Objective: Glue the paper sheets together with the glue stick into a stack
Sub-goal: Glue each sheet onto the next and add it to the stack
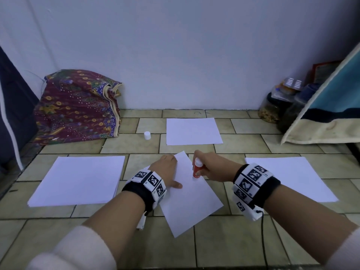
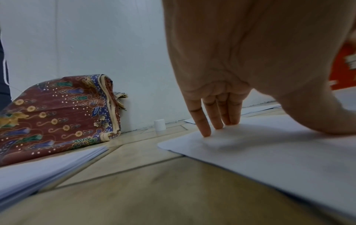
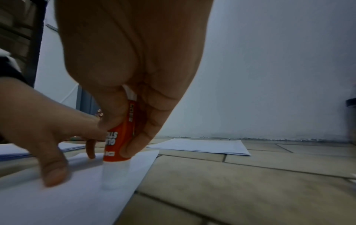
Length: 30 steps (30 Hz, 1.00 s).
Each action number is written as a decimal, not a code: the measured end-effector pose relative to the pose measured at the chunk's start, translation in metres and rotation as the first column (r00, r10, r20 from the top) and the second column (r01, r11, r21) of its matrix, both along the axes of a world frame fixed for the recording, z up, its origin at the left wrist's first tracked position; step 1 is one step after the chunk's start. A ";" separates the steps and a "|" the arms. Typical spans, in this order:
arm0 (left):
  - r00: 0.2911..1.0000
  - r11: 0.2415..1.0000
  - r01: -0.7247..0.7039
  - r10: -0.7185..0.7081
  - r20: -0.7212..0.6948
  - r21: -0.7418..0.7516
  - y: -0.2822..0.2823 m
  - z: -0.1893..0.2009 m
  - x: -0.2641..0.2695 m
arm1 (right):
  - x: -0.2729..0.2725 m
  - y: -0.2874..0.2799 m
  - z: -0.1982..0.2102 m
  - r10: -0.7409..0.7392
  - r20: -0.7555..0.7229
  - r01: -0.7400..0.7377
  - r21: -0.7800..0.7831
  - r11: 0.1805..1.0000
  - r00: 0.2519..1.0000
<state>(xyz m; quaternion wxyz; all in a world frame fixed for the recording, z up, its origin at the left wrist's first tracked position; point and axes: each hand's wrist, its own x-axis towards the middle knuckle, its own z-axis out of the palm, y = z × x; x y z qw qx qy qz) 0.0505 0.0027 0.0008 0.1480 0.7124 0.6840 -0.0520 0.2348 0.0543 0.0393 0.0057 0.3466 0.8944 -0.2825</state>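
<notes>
A single white sheet [image 1: 191, 203] lies skewed on the tiled floor in front of me. My left hand [image 1: 168, 168] presses flat on its left part, fingers [image 2: 204, 121] straight and thumb spread. My right hand [image 1: 209, 166] grips an uncapped red glue stick [image 1: 197, 169] upside down, its white tip [image 3: 113, 176] touching the sheet [image 3: 57, 202] near the far right edge. The glue's white cap [image 1: 147, 135] stands on the floor further back.
Paper stacks lie at left [image 1: 78, 179], right [image 1: 292, 178] and far centre [image 1: 192, 131]. A patterned cloth bundle [image 1: 78, 104] sits by the wall at left. Jars [image 1: 272, 108] and a blue-and-cream cloth [image 1: 331, 106] are at far right.
</notes>
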 end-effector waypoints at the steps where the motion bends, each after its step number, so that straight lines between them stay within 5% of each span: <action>1: 1.000 1.000 0.000 0.000 -0.001 -0.010 0.000 0.001 -0.002 | 0.006 -0.004 0.000 0.021 0.010 -0.020 -0.014 1.000 1.000; 10: 0.998 0.999 0.013 -0.016 -0.066 -0.042 -0.004 0.008 -0.001 | 0.056 -0.031 -0.001 0.150 -0.055 -0.155 -0.113 0.981 0.987; 16: 0.996 0.996 0.051 -0.057 -0.074 -0.079 -0.005 0.012 -0.009 | 0.072 -0.014 0.006 0.043 0.046 -0.032 -0.223 0.974 0.998; 19: 0.996 0.995 0.061 -0.066 -0.060 -0.082 -0.008 0.015 -0.017 | 0.080 0.001 0.021 -0.250 -0.206 0.110 -0.522 0.846 0.946; 22: 0.999 0.992 0.047 -0.046 0.013 -0.117 -0.013 0.013 -0.027 | 0.085 0.014 0.032 -0.558 -0.375 0.107 -0.754 0.648 0.740; 27: 0.999 0.993 -0.009 0.002 -0.051 -0.122 -0.027 0.003 -0.032 | 0.066 0.018 0.030 -0.808 -0.362 0.048 -0.901 0.431 0.464; 30: 0.995 0.991 -0.074 0.064 -0.082 -0.112 -0.038 -0.008 -0.033 | 0.048 0.019 0.019 -0.799 -0.275 0.074 -0.927 0.368 0.534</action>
